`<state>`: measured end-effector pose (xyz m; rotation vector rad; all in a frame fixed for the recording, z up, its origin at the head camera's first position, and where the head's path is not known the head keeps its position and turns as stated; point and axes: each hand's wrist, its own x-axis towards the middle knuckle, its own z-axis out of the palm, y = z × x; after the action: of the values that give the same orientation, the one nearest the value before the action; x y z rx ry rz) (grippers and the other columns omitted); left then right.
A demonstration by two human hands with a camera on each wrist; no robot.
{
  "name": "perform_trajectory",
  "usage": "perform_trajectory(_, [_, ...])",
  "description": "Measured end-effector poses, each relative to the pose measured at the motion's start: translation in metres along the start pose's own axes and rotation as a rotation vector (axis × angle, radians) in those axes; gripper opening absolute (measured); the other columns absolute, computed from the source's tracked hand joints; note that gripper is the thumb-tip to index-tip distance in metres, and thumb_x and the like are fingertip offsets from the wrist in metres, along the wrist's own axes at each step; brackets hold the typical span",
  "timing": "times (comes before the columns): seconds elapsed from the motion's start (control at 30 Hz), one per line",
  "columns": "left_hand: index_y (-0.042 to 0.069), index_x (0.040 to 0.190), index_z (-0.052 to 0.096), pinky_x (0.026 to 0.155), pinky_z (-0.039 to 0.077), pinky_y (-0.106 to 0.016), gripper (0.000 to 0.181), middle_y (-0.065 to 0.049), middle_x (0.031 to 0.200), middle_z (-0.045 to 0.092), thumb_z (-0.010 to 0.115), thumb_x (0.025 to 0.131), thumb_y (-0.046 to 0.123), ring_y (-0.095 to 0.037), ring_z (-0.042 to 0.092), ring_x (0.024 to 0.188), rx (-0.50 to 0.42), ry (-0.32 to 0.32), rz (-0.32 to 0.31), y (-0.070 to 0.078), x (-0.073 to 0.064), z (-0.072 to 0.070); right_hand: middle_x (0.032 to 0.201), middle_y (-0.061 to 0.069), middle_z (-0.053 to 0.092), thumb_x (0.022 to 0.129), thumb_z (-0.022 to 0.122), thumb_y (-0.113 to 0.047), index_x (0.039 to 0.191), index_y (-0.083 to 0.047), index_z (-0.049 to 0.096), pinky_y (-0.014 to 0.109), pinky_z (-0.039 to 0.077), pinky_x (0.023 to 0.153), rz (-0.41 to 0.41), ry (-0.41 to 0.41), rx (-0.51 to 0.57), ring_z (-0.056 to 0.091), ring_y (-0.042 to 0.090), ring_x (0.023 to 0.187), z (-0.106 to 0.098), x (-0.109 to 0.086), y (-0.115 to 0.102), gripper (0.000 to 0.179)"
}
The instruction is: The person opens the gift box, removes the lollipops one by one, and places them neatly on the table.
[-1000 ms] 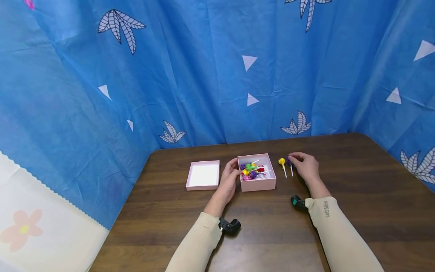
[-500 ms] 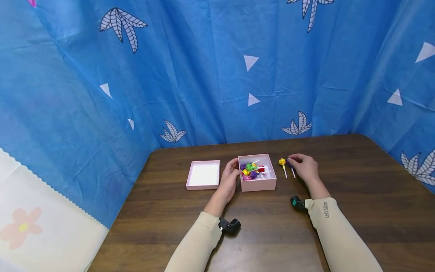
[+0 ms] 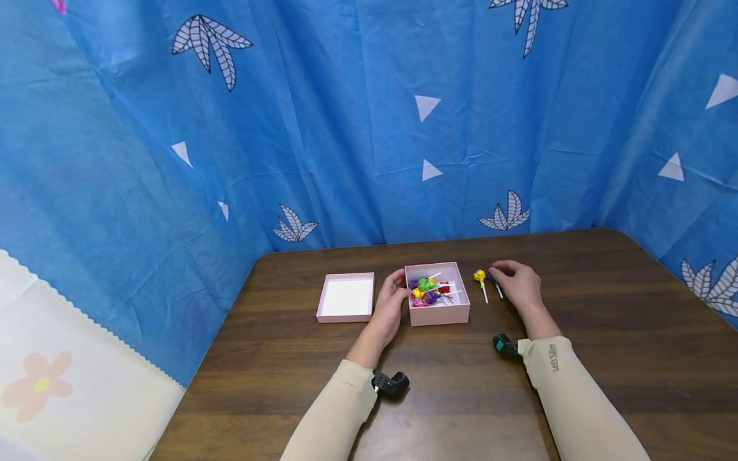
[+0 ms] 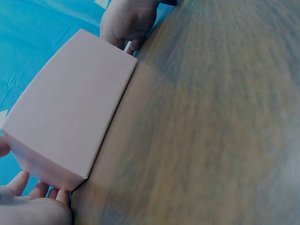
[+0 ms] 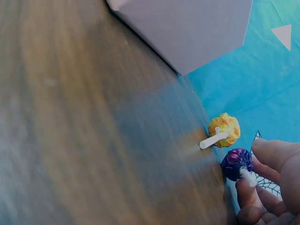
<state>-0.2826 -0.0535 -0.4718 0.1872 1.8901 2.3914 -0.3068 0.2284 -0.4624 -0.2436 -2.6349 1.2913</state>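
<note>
Right hand [image 3: 521,285] pinches purple lollipop [image 5: 236,161], left hand [image 3: 389,302] on box [image 3: 441,315]

Hands apart, one each side of the box. Right: thumb and fingers clamped on the purple lollipop's head, stick running toward the worktop [image 3: 461,410]'s near edge. Can't tell if the head is off the wood or touching. Left: thumb at the rim, fingers against the outside of the left wall; reads as a light grip.

Doing it well, my judgement: pads on opposite sides of the round head, since a smooth ball will likely roll out of an off-centre pinch. Firm, not hard; the wrapper probably slips or creases. Raise straight up first: the yellow lollipop [image 5: 225,129] lies just beside, between purple and box, and a low sideways pull could knock it. Watch the loose stick, the part most apt to catch. Left hand needs little force; the box looks light and could slide or bow if squeezed.

Outward: box sits nearer the worktop's far edge than the near one, upright, top uncovered. Inside, mixed lollipops [image 3: 429,288] bunch against the left wall, several sticks pointing to the right wall. Lid [image 3: 346,318] lies apart, past the left hand, toward the far left corner, white inside facing up. Blue curtain [image 3: 346,128] hangs behind the far edge.
</note>
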Motion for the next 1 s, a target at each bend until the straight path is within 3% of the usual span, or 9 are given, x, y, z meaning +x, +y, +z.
perform_trajectory(0.43, [0.003,0.15,0.034,0.126,0.018,-0.049,0.056,-0.018,0.16,0.03,0.046,0.095,0.002,-0.032,0.026,0.15,-0.011,-0.005,0.007,-0.001,-0.001,0.001,0.145,0.023,0.053,0.102,0.052,-0.037,0.138,-0.006,0.056,0.061,0.036,0.112,0.01,-0.004,0.064,0.043,0.043,0.134,-0.007,-0.002,-0.008,0.048])
perform_trajectory(0.6, [0.004,0.15,0.034,0.127,0.018,-0.049,0.057,-0.017,0.161,0.03,0.048,0.095,0.004,-0.032,0.026,0.151,-0.003,-0.008,0.008,0.0,-0.002,0.001,0.146,0.021,0.052,0.102,0.052,-0.041,0.141,-0.009,0.055,0.057,0.043,0.109,-0.008,0.006,0.109,0.047,0.041,0.132,-0.012,-0.002,-0.016,0.05])
perform_trajectory(0.87, [0.002,0.15,0.034,0.127,0.017,-0.049,0.057,-0.018,0.161,0.029,0.048,0.094,0.003,-0.033,0.025,0.151,-0.001,-0.005,0.011,0.0,0.0,0.001,0.146,0.018,0.052,0.1,0.054,-0.042,0.14,-0.013,0.055,0.058,0.043,0.109,-0.088,0.014,0.138,0.045,0.039,0.135,-0.017,-0.007,-0.039,0.049])
perform_trajectory(1.0, [0.002,0.149,0.033,0.127,0.017,-0.049,0.057,-0.018,0.161,0.03,0.047,0.094,0.001,-0.033,0.026,0.15,-0.004,-0.003,0.01,-0.001,0.0,0.001,0.143,0.017,0.054,0.1,0.056,-0.039,0.137,-0.013,0.058,0.055,0.046,0.106,-0.16,0.019,0.141,0.049,0.038,0.128,-0.017,-0.012,-0.054,0.046])
